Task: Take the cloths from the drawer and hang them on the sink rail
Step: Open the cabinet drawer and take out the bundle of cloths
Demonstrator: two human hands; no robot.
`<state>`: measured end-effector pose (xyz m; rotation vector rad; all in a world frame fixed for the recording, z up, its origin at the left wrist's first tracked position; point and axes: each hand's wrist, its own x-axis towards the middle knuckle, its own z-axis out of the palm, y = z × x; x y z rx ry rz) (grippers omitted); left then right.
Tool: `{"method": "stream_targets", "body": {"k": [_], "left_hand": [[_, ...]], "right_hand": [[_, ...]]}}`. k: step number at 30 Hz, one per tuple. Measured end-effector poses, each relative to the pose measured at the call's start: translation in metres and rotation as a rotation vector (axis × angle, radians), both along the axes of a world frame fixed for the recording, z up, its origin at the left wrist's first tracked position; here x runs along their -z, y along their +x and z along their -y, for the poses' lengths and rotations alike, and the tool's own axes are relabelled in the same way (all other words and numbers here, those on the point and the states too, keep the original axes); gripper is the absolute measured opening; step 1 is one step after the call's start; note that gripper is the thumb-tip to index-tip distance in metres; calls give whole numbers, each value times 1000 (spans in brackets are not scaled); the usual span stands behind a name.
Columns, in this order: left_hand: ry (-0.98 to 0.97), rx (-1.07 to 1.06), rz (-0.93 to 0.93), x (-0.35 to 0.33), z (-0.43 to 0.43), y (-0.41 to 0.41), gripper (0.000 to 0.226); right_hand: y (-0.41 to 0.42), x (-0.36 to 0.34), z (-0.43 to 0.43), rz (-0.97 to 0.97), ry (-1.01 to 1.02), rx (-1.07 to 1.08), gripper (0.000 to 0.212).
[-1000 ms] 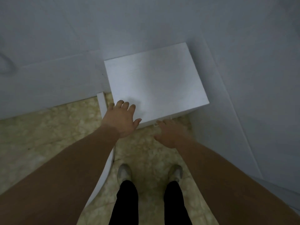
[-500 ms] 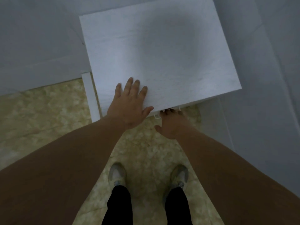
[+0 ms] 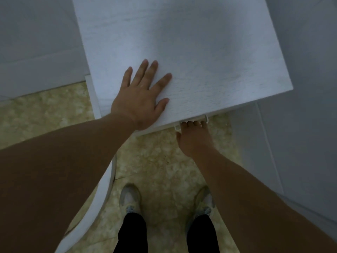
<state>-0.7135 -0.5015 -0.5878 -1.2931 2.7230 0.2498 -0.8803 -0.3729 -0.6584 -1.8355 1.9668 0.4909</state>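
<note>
Head view — L hand [image 3: 140,99] flat on cabinet [image 3: 200,52] top, fingers straight, near front edge. R hand [image 3: 195,139] fingers curled round drawer handle [image 3: 176,127] just under that edge — drawer front hidden.

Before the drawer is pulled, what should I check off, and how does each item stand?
1. Right hand grips the handle: ok, fingers curl round it.
2. Left hand braces the cabinet top: ok, it lies flat on it.
3. Both shoes clear of the pull path: ok, they stand back from the cabinet.
4. Cloths inside: cannot tell, the interior is hidden.
</note>
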Motion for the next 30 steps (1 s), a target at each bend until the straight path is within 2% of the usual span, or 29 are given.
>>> {"method": "stream_targets", "body": {"k": [3,9,17,23,26,30], "left_hand": [[-6,0,4,1,-1,0,65],[-4,-1,11,0,-1,1,65],[-9,8,42,2,-2,0,66],[5,-16,61,0,-7,1,66],[34,-77,61,-3,-21,2,69],[81,-60,108,-7,-53,7,76]], "right_hand": [[0,1,-2,18,-17,23,40],[2,4,-8,12,2,40,39],[-3,7,-68,26,67,13,56],[-1,1,-89,43,75,45,53],[-3,-12,-102,84,-17,111,43],[-21,-44,-122,168,-359,-70,27]]}}
